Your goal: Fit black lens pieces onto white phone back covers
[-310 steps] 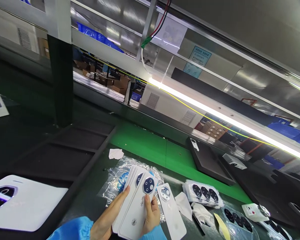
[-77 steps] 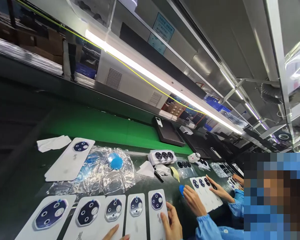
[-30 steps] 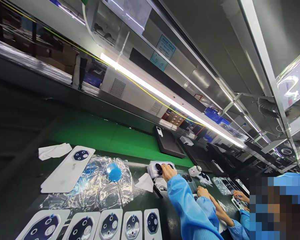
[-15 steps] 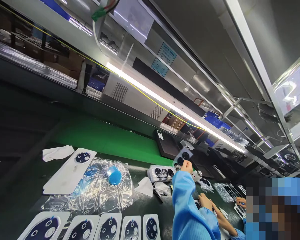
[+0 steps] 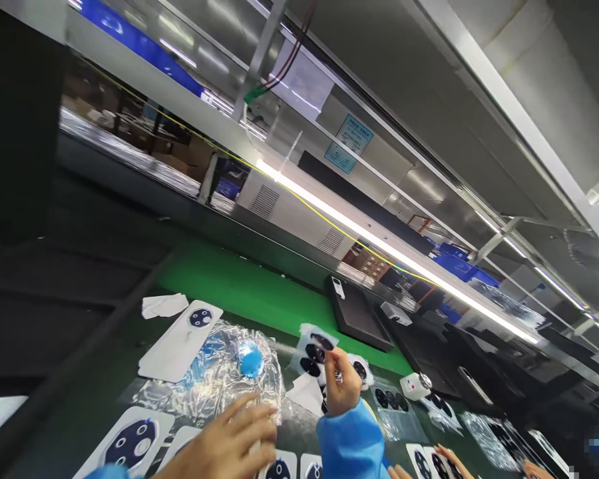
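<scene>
My right hand (image 5: 343, 382), in a blue sleeve, pinches the edge of a clear sheet with dark round pieces (image 5: 312, 352), held up over the bench. Lower and to the left, my left hand (image 5: 229, 442) has its fingers spread with nothing in them, above a row of white panels with dark camera-ring pieces (image 5: 132, 442). Behind it lies crinkled clear plastic (image 5: 224, 392) with a blue round object (image 5: 250, 360) on it. A stack of white phone-shaped panels (image 5: 177, 346) rests at the left of the plastic.
A green belt surface (image 5: 239, 283) runs behind the bench, with black trays (image 5: 359, 319) on it. White tissue (image 5: 164, 305) lies at the left. At the lower right, another person's hands (image 5: 452, 459) are near similar panels. A lit tube lamp (image 5: 379, 243) crosses above.
The view has shifted left. My left hand has come into view at the bottom. My right hand and the clear sheet are now left of the stacked sheets' right end, nearer the plastic.
</scene>
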The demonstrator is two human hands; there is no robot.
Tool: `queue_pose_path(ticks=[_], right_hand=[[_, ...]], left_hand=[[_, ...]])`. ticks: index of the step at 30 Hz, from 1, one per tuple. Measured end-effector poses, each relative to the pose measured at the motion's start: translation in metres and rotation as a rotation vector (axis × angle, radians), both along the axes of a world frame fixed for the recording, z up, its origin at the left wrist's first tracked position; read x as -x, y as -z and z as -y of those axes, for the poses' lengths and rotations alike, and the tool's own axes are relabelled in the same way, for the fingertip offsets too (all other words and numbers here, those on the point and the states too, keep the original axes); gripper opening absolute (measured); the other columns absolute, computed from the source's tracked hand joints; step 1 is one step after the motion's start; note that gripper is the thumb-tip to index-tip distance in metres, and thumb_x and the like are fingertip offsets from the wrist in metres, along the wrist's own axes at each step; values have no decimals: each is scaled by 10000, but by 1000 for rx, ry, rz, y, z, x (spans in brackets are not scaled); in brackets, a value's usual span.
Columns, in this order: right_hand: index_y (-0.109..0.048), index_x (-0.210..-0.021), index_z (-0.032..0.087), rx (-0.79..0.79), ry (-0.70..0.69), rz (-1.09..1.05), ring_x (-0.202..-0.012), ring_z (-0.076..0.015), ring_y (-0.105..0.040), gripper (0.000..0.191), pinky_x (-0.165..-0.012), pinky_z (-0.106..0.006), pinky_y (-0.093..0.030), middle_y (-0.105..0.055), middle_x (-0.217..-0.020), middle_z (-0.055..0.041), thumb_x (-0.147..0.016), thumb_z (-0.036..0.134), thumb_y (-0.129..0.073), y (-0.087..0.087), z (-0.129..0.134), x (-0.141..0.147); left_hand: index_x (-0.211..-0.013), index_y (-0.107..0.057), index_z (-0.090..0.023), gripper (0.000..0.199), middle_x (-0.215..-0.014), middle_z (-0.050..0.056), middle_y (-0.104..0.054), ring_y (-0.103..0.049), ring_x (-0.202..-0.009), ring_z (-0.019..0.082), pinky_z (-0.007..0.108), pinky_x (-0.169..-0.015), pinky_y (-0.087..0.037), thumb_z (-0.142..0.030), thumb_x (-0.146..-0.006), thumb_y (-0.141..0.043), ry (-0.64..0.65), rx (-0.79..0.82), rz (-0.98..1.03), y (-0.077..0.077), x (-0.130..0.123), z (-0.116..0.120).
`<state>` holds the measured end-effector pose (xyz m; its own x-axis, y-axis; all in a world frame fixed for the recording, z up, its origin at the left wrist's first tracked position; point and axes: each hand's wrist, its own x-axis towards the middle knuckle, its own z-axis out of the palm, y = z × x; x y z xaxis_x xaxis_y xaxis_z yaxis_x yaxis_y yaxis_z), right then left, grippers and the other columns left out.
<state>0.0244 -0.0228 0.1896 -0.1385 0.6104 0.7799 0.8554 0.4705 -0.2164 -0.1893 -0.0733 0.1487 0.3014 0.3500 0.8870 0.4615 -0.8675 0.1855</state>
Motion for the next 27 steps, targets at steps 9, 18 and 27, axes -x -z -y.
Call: queue_pose_path(ticks=[9,18,27], right_hand=[[-589,-985,214,87,-364,5,-693,-146,-677,197,-615,-217,-554,-709,-850,-36,-906,153,-419,21,16,55],[-569,-983,210,128,-404,25,-782,-142,-683,182,-674,-209,-547,-705,-904,-38,-899,130,-429,26,17,54],[-576,-982,205,120,-437,4,-852,-158,-684,207,-699,-219,-554,-708,-959,-59,-877,99,-432,32,14,52]], left_hand=[[-912,-589,-236,211,-1033,34,-587,-497,-1081,215,360,-924,-406,-106,-894,-424,-143,74,222,-48,21,-22],[-871,-550,-224,203,-1036,38,-560,-479,-1069,211,367,-913,-375,-83,-902,-407,-142,56,226,-38,19,-26],[-859,-498,-202,166,-1064,46,-531,-460,-1073,217,380,-912,-334,-89,-918,-392,-160,102,149,-38,25,-30]])
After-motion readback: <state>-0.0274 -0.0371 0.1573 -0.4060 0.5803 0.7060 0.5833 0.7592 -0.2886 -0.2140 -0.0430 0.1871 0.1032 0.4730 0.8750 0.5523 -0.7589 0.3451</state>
